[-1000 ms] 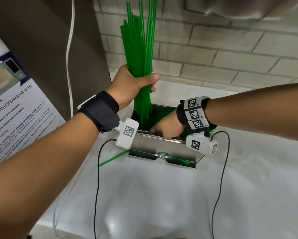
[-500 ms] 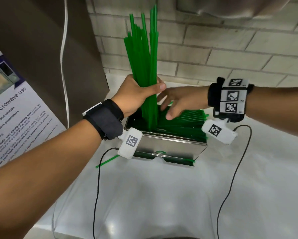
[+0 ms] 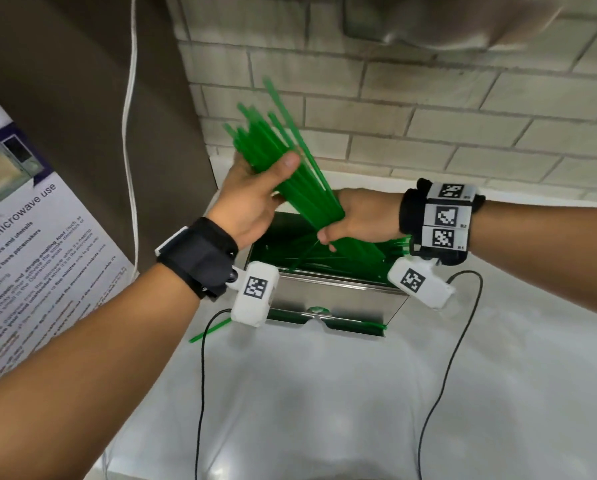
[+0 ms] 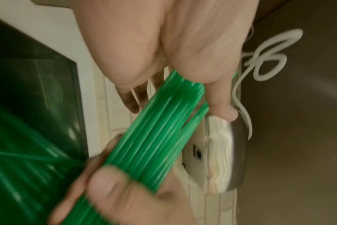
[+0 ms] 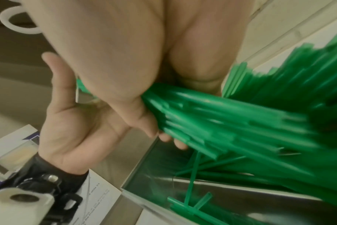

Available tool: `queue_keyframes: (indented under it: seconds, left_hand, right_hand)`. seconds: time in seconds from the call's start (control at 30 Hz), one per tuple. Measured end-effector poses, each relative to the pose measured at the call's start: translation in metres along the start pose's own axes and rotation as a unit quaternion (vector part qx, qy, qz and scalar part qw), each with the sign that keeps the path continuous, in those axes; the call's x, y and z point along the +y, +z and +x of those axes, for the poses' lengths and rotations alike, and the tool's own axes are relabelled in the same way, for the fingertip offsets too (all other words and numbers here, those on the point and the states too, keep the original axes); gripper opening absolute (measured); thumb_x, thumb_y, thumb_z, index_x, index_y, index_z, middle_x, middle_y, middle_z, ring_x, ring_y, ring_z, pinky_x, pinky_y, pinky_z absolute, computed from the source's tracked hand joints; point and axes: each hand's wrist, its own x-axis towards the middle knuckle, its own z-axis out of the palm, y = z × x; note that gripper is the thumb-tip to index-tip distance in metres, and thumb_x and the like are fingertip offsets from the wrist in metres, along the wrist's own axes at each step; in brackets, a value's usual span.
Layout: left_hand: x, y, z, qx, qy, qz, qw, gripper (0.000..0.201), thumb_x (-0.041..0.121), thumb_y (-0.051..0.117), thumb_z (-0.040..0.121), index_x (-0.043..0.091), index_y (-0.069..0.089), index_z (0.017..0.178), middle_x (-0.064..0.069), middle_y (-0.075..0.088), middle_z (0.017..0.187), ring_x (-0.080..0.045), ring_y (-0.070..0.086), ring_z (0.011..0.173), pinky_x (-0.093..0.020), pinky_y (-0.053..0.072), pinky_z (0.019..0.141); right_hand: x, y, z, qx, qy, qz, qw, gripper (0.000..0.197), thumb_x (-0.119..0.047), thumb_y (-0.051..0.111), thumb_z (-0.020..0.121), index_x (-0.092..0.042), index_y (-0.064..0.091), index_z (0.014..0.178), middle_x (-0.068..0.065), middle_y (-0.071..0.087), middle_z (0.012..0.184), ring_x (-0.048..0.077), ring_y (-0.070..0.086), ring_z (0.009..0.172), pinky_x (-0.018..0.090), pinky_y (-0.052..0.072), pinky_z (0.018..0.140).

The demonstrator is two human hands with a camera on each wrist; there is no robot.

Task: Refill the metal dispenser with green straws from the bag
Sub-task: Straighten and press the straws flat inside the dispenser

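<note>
A thick bundle of green straws (image 3: 300,181) leans over the open metal dispenser (image 3: 338,296), top end up-left and bottom end down-right inside the box. My left hand (image 3: 255,199) holds the upper part, thumb pressed across the straws. My right hand (image 3: 363,216) grips the lower part just above the box, fingers curled round it. The left wrist view shows the bundle (image 4: 154,129) between both hands; the right wrist view shows it (image 5: 221,121) blurred above the box wall (image 5: 240,202). More straws (image 3: 324,263) lie in the dispenser. No bag is in view.
One loose straw (image 3: 210,330) lies on the white counter (image 3: 324,393) left of the dispenser. A microwave-use poster (image 3: 30,237) and a white cable (image 3: 131,133) are at the left. A brick wall stands behind, with a metal fixture (image 3: 428,22) overhead. Black wrist-camera cables (image 3: 200,393) trail across the counter.
The bundle has tipped from upright to a lean, its lower end swung right. My right hand left the dispenser, rose to the bundle and took hold of its lower part.
</note>
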Motion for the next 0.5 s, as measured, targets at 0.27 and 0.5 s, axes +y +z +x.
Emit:
queue_keyframes:
  seconds: [0.27,0.5]
  left_hand:
    - [0.013,-0.033,-0.008,0.021,0.147,0.167,0.975,0.053,0.033,0.058,0.096,0.018,0.046,0.146,-0.022,0.059,0.127,-0.044,0.055,0.124,-0.061,0.038,0.111]
    - [0.036,-0.027,-0.001,0.034,0.246,0.286,0.925,0.011,0.019,0.07,0.091,0.008,0.073,0.094,-0.028,0.065,0.111,-0.049,0.064,0.101,-0.063,0.049,0.092]
  right_hand:
    - [0.005,0.017,0.001,-0.06,0.015,-0.025,0.998,0.016,-0.032,0.071,0.087,-0.027,0.059,0.097,-0.003,0.075,0.09,0.016,0.07,0.088,0.03,0.054,0.084]
    - [-0.021,0.018,0.016,-0.013,-0.011,0.039,0.999,0.028,-0.029,0.074,0.086,-0.017,0.063,0.109,-0.001,0.076,0.091,0.017,0.072,0.086,0.03,0.057,0.081]
